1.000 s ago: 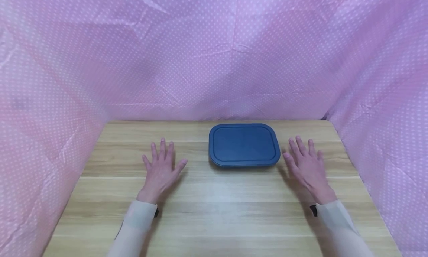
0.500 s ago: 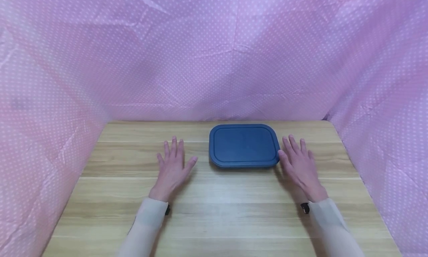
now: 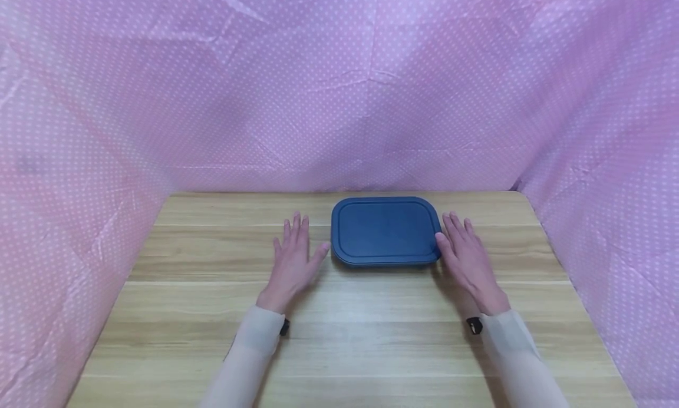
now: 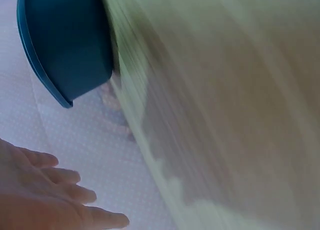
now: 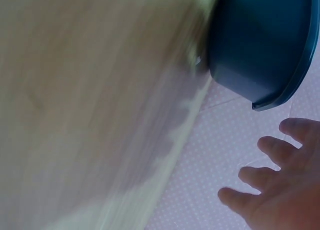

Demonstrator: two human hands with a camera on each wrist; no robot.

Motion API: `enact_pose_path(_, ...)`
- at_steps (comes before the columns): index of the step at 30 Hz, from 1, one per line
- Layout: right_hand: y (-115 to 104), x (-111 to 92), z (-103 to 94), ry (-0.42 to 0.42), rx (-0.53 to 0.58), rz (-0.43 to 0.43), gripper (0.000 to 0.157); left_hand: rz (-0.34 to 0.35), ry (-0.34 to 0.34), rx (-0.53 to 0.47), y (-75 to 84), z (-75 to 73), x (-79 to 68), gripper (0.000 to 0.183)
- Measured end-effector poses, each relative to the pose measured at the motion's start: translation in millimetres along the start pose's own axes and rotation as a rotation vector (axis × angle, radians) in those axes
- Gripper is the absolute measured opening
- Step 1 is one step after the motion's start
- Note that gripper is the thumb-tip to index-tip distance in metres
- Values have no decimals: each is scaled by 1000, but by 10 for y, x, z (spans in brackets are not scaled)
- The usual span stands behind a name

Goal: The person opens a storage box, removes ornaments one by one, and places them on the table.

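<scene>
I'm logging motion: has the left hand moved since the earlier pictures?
Yes: against the pale wood-grain table, the left hand has moved rightward, toward the dark-blue rounded-rectangular container.

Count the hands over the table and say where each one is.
2. The left hand is just left of the blue container; the right hand is close by its right side. I can't tell whether either touches it.
</scene>
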State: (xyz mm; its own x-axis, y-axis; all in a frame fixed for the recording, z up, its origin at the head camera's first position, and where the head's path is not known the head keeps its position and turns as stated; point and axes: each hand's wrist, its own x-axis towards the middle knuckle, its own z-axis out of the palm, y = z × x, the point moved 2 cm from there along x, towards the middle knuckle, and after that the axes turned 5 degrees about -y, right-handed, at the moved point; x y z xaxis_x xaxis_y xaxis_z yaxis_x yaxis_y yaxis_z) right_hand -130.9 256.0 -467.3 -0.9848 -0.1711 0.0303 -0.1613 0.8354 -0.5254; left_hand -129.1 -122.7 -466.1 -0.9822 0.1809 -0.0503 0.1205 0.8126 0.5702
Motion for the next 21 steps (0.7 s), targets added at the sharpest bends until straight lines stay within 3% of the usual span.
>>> enact_pose_path(6,-11,33,18,6,131,27,68,-6,-13,-158,33,102,50,88)
enact_pose_path(11,-10,62,48,8,191,71,69,-65,-39,-299,70,158,66,81)
enact_pose_path(21,-31,87,97,55,284,137,68,-57,12,-557,125,233,132,62)
